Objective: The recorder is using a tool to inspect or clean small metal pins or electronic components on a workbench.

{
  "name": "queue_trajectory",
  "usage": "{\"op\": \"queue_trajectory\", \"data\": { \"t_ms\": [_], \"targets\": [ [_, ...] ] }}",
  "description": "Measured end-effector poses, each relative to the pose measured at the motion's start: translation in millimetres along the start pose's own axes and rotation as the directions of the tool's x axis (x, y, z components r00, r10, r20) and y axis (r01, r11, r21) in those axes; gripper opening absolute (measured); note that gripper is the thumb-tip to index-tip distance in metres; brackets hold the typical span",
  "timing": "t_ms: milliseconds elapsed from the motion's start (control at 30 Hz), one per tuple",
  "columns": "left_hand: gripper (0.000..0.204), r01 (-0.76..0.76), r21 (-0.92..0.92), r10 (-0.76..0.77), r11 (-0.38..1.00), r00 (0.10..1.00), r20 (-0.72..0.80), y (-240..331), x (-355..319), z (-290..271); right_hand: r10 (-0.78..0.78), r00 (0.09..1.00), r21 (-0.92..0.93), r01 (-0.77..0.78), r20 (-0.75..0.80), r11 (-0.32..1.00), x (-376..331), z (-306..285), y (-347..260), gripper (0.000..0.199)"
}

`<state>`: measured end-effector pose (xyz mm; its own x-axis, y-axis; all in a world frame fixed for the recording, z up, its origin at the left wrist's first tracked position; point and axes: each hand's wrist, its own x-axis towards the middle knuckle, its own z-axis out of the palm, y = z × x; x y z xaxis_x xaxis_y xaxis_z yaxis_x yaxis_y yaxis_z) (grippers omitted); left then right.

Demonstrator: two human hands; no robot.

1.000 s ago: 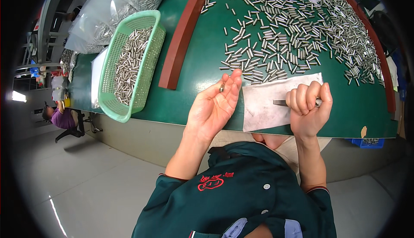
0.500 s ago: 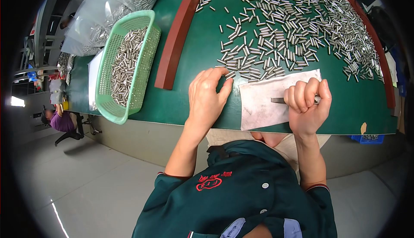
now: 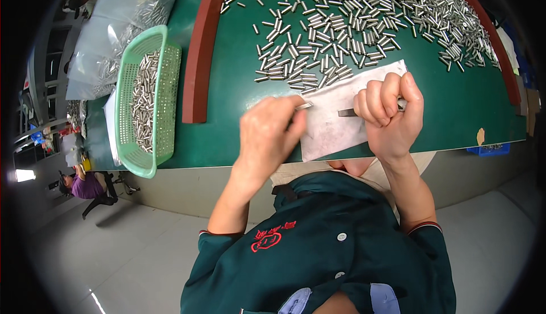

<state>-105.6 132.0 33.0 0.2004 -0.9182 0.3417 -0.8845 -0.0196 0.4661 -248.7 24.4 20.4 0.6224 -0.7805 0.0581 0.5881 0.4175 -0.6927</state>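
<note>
While a green worktable [image 3: 233,58] spans the frame, bright metal pins [image 3: 455,24] crowd its top

The loose pins, short cylinders, spread from upper centre to upper right, densest toward the right. Filling the bottom centre is the wearer's dark green shirt [image 3: 318,217]. Clear plastic bags [image 3: 108,38] with similar metal pieces lie at upper left; beside them, a pale green perforated plastic basket [image 3: 170,86] holds more pins. A stained, whitish cloth [image 3: 327,137] lies flat near the centre, right of a reddish-brown bar [image 3: 200,58].

At the cloth's left edge, the left hand [image 3: 273,132] is turned back-up, fingers curled. Right of centre, the right hand [image 3: 389,115] makes a fist above the cloth. A seated co-worker in purple [image 3: 85,188] shows at far left. On the shirt's chest is an embroidered emblem [image 3: 266,242], red lettering with a looped outline.

The right fist clasps a flat metal tool [image 3: 347,112], its blade pointing left. Smallest, a single pin [image 3: 305,106] juts from the left fingertips, which pinch it.
</note>
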Motion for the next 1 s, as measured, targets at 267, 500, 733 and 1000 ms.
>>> {"op": "queue_trajectory", "data": {
  "t_ms": [267, 500, 733, 1000],
  "targets": [
    [0.016, 0.085, -0.173, -0.044, 0.981, 0.973, 0.226, 24, 0, 14, 0.0, 1.0, 0.01, 0.001, -0.028, 1.0, -1, 1, -3, 0.042],
    [0.017, 0.134, -0.13, -0.108, 0.982, 0.977, 0.185, 26, -1, 18, -0.026, 0.999, 0.02, 0.026, -0.038, 0.999, -3, -4, -3, 0.043],
    [0.015, 0.122, -0.122, -0.113, 0.985, 0.99, 0.084, 26, -2, 27, -0.042, 0.999, 0.083, 0.044, -0.025, 0.996, -3, -5, -5, 0.043],
    [0.015, 0.129, -0.138, -0.124, 0.982, 0.991, 0.044, 27, -5, 31, 0.004, 1.0, 0.133, -0.005, 0.002, 0.991, -2, -6, -5, 0.042]
  ]
}}
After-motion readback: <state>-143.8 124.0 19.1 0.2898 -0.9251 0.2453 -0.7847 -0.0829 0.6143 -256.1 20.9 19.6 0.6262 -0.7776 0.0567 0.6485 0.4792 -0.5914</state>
